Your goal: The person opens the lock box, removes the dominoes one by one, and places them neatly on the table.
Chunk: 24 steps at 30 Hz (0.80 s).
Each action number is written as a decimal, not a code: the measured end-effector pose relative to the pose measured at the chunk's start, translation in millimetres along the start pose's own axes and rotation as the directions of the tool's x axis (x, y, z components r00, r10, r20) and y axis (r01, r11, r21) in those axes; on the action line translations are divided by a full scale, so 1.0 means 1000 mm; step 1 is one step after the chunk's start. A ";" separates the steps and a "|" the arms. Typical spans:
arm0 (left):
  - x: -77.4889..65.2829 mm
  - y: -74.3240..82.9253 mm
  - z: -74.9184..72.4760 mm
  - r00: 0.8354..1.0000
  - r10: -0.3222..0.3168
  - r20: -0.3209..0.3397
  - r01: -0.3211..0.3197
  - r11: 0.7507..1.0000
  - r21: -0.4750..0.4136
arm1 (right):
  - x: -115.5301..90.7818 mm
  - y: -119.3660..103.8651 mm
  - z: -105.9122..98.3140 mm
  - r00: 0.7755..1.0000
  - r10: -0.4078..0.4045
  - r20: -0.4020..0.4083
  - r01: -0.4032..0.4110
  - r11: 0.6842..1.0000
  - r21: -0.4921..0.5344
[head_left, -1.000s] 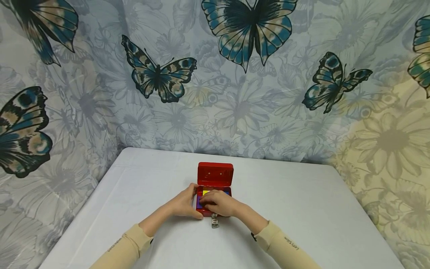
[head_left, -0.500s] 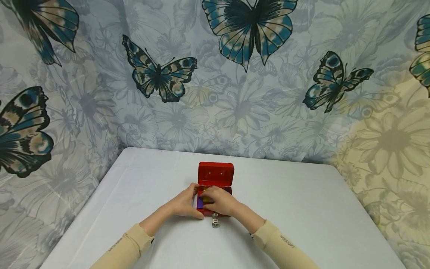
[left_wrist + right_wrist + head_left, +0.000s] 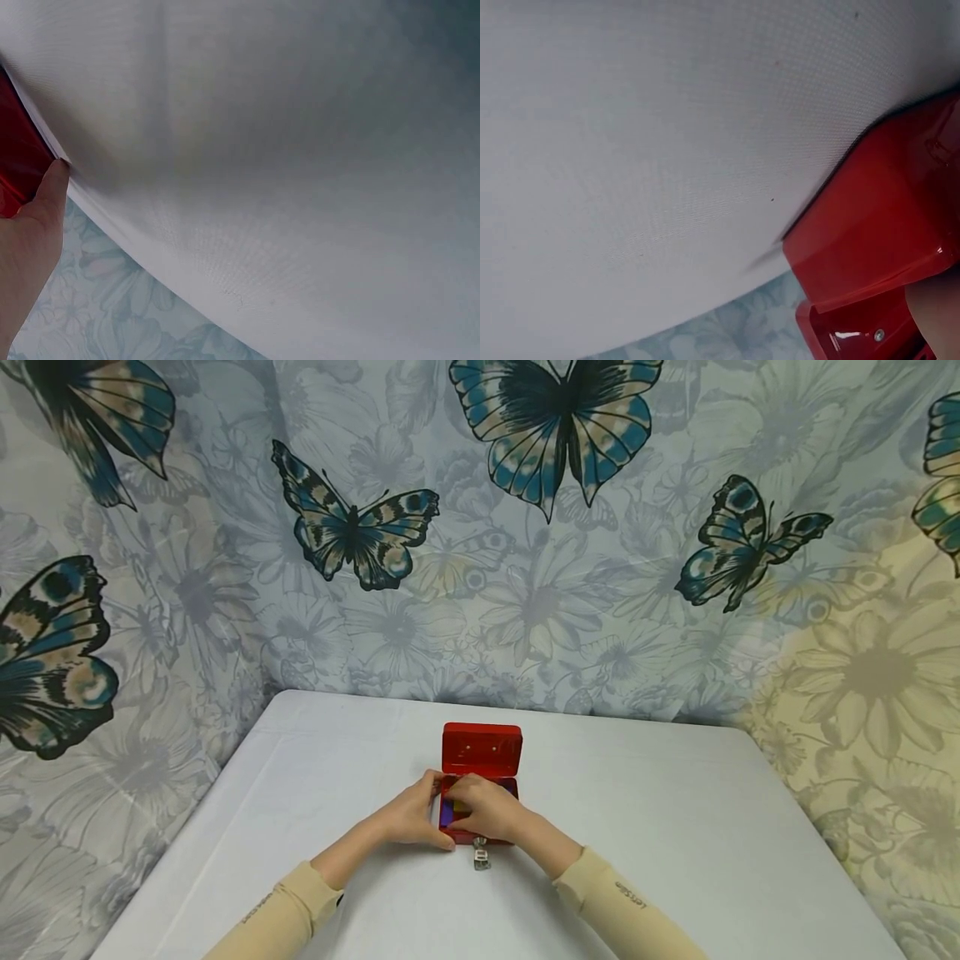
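Note:
A small red metal box (image 3: 480,752) stands on the white table with its lid raised toward the back. My left hand (image 3: 408,814) holds the box's left side, thumb at the front corner and fingers toward the back. In the left wrist view, the thumb (image 3: 51,187) lies against the red wall. My right hand (image 3: 491,810) reaches into the box from the right, fingers bent down over the contents. A purple piece (image 3: 447,814) and a yellow piece (image 3: 461,807) show beside its fingers. Whether it pinches one is hidden.
A small silver metal piece (image 3: 481,857), too small to identify, is at the box's front. The white table (image 3: 637,827) extends around the box. Behind it hangs a butterfly-patterned cloth (image 3: 540,593).
My right hand has shifted slightly up and back within the box, and its forearm has swung a little left. The yellow piece now shows lower, between finger and thumb. The left hand stays put.

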<state>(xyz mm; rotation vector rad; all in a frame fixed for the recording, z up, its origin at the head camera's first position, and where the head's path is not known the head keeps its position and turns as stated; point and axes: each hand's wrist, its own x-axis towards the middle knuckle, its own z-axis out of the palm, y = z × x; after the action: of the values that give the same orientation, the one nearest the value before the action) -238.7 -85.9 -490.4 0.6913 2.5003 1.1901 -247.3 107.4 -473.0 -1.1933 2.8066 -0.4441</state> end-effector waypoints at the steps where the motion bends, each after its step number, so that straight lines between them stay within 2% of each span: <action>1: 0.000 0.000 0.000 1.000 0.001 0.000 -0.001 1.000 -0.003 | 0.000 0.000 0.000 1.000 -0.002 0.001 0.002 1.000 -0.002; 16: 0.001 0.001 0.000 1.000 0.012 -0.001 -0.012 1.000 0.017 | 0.000 0.001 0.002 1.000 0.005 -0.021 -0.005 1.000 0.006; 24: -0.001 0.001 0.000 1.000 0.017 -0.001 -0.017 1.000 0.022 | -0.004 0.003 0.000 0.999 0.033 -0.028 -0.029 0.992 0.121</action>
<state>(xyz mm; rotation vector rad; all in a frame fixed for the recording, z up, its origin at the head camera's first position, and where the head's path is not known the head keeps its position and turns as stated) -237.8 -85.6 -489.3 0.7191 2.5170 1.1712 -246.7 111.9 -474.2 -1.1269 2.7734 -0.6239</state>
